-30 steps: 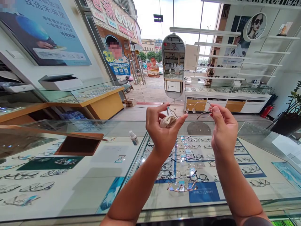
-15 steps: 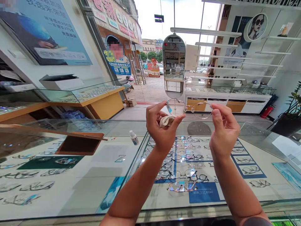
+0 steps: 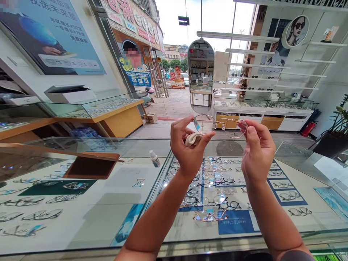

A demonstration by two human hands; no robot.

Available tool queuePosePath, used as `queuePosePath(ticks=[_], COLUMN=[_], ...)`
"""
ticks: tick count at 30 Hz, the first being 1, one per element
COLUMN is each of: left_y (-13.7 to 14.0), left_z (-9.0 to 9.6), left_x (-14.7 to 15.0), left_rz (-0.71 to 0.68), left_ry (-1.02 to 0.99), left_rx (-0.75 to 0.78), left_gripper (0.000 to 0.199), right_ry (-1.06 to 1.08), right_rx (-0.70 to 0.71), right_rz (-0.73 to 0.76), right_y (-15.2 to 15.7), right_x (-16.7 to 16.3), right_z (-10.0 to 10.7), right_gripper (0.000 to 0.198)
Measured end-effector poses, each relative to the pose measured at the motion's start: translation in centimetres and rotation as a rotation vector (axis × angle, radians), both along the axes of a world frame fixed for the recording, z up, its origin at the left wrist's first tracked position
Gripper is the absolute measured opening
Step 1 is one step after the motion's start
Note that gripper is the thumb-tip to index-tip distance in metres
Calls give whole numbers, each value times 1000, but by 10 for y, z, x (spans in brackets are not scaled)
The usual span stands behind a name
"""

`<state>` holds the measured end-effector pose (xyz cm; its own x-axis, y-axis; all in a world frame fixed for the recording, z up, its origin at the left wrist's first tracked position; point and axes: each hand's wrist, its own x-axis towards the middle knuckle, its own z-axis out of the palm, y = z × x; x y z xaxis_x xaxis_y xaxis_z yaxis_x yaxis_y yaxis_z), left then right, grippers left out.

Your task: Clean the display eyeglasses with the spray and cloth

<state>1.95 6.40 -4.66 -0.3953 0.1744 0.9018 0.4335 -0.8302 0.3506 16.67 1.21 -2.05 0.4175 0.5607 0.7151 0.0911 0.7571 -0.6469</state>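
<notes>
A pair of thin-rimmed eyeglasses (image 3: 223, 126) is held up between my two hands, above the glass display counter. My left hand (image 3: 187, 148) is closed at one lens, thumb below and index finger above. Tucked in that palm is a folded beige cloth (image 3: 193, 140). At the other end, my right hand (image 3: 257, 152) pinches the glasses near the rim with thumb and index finger; its other fingers curl in. A bluish reflection or sticker shows on the left lens. Under both forearms, rows of eyeglasses (image 3: 210, 216) lie beneath the counter's glass.
A small white spray bottle (image 3: 154, 159) stands on the counter, left of my left hand. Further left is a brown tray (image 3: 91, 166). An oval mirror (image 3: 201, 76) stands beyond the counter. A potted plant (image 3: 337, 127) and a red fire extinguisher (image 3: 309, 129) are at the far right.
My right hand has shifted slightly left and its fingers now overlap the right lens edge. My left hand has moved very slightly right. Both keep hold of the eyeglasses.
</notes>
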Motion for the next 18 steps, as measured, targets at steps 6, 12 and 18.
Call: queuePosePath(ticks=[6,12,18], left_y=[2,1,-1], left_z=[-3,-1,0], left_x=[-1,-1,1], left_rz=[-23,-39,-59], left_ry=[20,20,9], left_rx=[-28,7,-35], left_gripper=[59,59,56], right_ry=[17,46,45], right_rx=[-2,1,-9], right_rz=[76,98,107], right_y=[-2,-2,-2], right_x=[-5,-7,-5], right_z=[3,6,4], right_gripper=[23,20,21])
